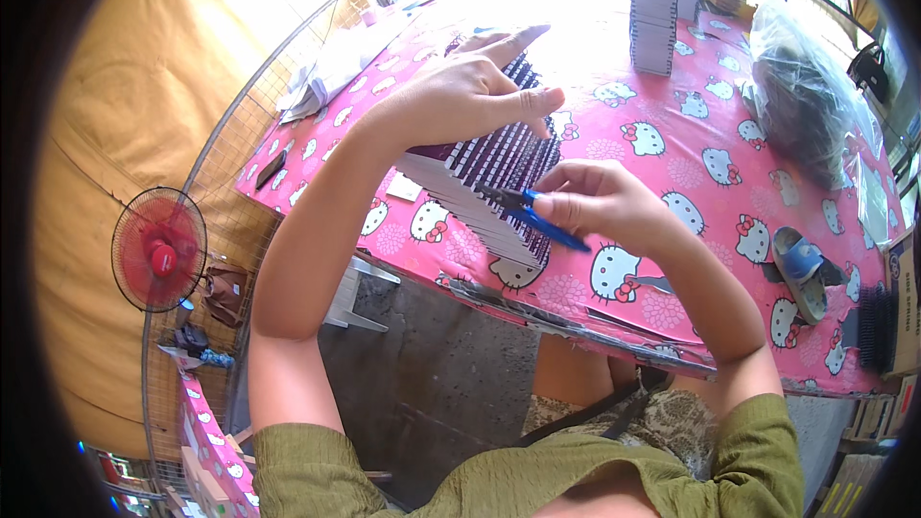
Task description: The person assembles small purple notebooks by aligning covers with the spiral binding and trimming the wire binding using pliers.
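Left hand: the left hand (470,86) lies palm-down on top of the stack of cards (489,182), fingers spread and extended, the index finger pointing toward the far side of the table; it presses on the stack rather than closing around it.
Right hand: the right hand (600,201) is closed on the blue-handled snips (532,211), thumb and fingers pinched around the handle, the dark blades pointing left toward the stack's near edge.
Stack of cards: a thick block of white cards carrying rows of dark purple strands, tilted on the pink patterned tablecloth (691,173), near the table's front edge, directly between the two hands; the snip tips touch or nearly touch its upper near corner, and exact contact cannot be told.
Second stack: a tall upright pile of white cards (657,10) stands at the far side of the table, well apart from the hands.
Plastic bag: a clear bag with dark contents (806,96) lies at the right of the table.
Sandal: a blue sandal (801,273) rests on the cloth, to the right of the right forearm.
Fan: a red fan (158,249) stands on the floor at the left, beside a wire-mesh panel (259,125).
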`<state>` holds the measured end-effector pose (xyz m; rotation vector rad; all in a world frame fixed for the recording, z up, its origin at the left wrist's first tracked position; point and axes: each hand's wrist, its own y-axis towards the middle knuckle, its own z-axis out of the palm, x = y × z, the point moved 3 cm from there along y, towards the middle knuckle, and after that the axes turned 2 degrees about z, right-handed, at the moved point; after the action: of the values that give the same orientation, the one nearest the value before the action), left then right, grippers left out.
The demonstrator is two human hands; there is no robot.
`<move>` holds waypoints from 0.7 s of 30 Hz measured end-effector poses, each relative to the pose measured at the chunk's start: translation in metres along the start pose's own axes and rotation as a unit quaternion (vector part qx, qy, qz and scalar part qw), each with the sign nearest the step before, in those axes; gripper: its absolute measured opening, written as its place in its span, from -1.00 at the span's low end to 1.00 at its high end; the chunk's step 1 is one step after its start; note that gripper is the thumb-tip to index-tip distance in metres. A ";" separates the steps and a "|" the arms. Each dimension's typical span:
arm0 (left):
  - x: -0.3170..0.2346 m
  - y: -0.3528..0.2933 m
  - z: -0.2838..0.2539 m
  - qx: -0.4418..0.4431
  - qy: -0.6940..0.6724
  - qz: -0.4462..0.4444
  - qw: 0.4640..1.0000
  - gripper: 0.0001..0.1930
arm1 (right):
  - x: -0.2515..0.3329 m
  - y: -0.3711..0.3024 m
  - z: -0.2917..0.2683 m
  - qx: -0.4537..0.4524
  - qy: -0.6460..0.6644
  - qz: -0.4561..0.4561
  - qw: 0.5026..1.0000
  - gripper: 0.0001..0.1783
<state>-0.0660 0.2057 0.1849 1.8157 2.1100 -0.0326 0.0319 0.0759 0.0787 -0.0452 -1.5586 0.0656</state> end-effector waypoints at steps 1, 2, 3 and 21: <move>-0.001 0.000 -0.001 0.014 0.008 -0.005 1.000 -0.35 | -0.003 -0.001 0.002 -0.030 -0.078 -0.112 0.990 -0.53; -0.002 0.000 -0.003 0.028 0.016 -0.009 0.999 -0.30 | -0.003 -0.009 0.001 -0.088 -0.163 -0.198 0.963 -0.51; -0.003 0.001 -0.004 0.042 0.024 -0.013 0.999 -0.24 | -0.002 -0.017 0.002 -0.145 -0.245 -0.280 0.917 -0.50; 0.003 0.002 -0.001 0.026 0.035 0.005 0.999 -0.45 | -0.011 -0.020 0.002 -0.169 -0.287 -0.338 0.880 -0.53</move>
<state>-0.0649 0.2094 0.1853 1.8831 2.1653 -0.0217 0.0298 0.0554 0.0696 0.2683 -2.0810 -0.8165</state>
